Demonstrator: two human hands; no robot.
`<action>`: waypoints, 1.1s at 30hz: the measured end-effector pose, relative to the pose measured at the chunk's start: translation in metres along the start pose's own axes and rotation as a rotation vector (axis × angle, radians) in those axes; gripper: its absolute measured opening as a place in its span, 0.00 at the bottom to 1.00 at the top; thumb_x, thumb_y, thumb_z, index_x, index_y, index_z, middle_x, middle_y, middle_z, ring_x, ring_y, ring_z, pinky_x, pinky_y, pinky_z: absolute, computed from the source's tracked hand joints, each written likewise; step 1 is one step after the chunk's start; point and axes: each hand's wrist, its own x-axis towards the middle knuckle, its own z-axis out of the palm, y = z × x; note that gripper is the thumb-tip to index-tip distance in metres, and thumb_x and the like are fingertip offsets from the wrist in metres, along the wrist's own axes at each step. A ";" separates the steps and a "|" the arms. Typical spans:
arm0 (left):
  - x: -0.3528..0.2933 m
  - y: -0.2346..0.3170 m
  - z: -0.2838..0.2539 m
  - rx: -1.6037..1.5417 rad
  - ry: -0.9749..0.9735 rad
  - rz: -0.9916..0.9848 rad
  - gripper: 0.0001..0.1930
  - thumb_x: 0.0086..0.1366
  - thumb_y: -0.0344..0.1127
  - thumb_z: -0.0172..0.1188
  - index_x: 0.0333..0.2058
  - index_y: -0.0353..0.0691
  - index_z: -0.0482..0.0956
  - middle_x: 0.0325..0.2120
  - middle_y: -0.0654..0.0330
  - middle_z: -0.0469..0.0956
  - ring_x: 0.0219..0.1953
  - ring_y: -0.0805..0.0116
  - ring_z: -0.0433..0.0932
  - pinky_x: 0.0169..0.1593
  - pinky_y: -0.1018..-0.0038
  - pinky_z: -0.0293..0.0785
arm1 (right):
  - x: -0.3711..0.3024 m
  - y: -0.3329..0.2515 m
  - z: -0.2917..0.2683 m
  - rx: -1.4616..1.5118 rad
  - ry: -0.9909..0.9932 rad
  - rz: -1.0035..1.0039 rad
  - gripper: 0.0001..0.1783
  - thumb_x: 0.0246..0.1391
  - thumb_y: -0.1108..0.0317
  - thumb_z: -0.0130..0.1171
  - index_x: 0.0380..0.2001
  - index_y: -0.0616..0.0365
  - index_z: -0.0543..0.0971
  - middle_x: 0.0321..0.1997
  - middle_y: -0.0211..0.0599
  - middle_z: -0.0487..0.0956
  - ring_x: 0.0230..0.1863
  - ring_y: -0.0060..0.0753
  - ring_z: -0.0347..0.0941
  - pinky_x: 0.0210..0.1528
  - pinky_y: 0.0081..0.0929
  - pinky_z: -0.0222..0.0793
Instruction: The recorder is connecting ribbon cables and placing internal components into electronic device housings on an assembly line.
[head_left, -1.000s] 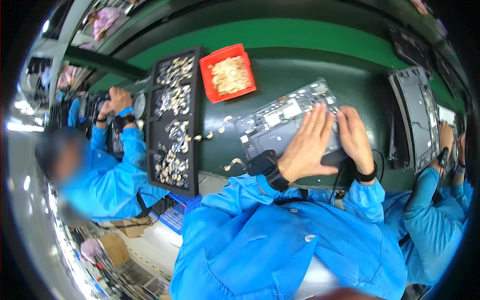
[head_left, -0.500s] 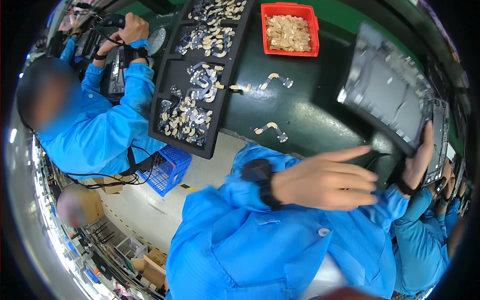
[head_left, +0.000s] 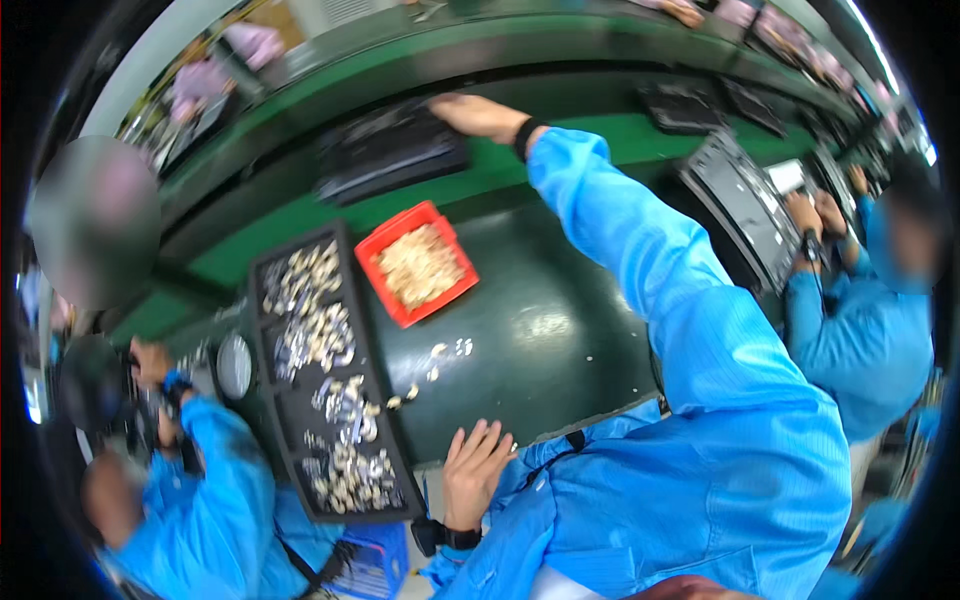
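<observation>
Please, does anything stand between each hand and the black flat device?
Nothing visible separates the right hand from the black flat device; blur hides exact contact. From the left hand, the red bin lies along the straight line to it in this view.

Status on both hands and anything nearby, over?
Right hand at right end of black, flat, rectangular device, grip unclear. Left hand open at near edge of green bench. Red plastic bin near device, untouched.

Right hand (head_left: pixel 476 116): far, at dark flat device's (head_left: pixel 392 155) right end
Left hand (head_left: pixel 474 484): at green table's (head_left: pixel 560 375) near edge
Red bin (head_left: pixel 442 303): right of black tray (head_left: pixel 368 350)
</observation>
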 end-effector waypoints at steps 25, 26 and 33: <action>0.082 0.057 0.043 -0.464 0.212 -0.282 0.08 0.60 0.23 0.74 0.39 0.33 0.89 0.26 0.57 0.85 0.27 0.72 0.80 0.32 0.75 0.74 | -0.545 0.002 -0.208 -0.232 0.855 0.977 0.29 0.62 0.44 0.67 0.33 0.66 0.82 0.21 0.29 0.75 0.17 0.24 0.74 0.21 0.24 0.73; 0.081 0.056 0.043 -0.463 0.211 -0.283 0.08 0.60 0.23 0.74 0.39 0.33 0.89 0.26 0.57 0.85 0.27 0.72 0.80 0.32 0.75 0.74 | -0.549 0.005 -0.213 -0.207 0.880 0.945 0.26 0.63 0.46 0.66 0.36 0.65 0.83 0.24 0.28 0.77 0.21 0.23 0.74 0.23 0.24 0.75; 0.077 0.044 0.039 -0.523 0.214 -0.323 0.08 0.60 0.22 0.74 0.39 0.32 0.89 0.26 0.58 0.84 0.26 0.75 0.78 0.32 0.77 0.73 | -0.553 0.032 -0.213 0.481 1.039 0.640 0.18 0.66 0.56 0.64 0.52 0.57 0.84 0.47 0.28 0.82 0.49 0.20 0.76 0.43 0.30 0.75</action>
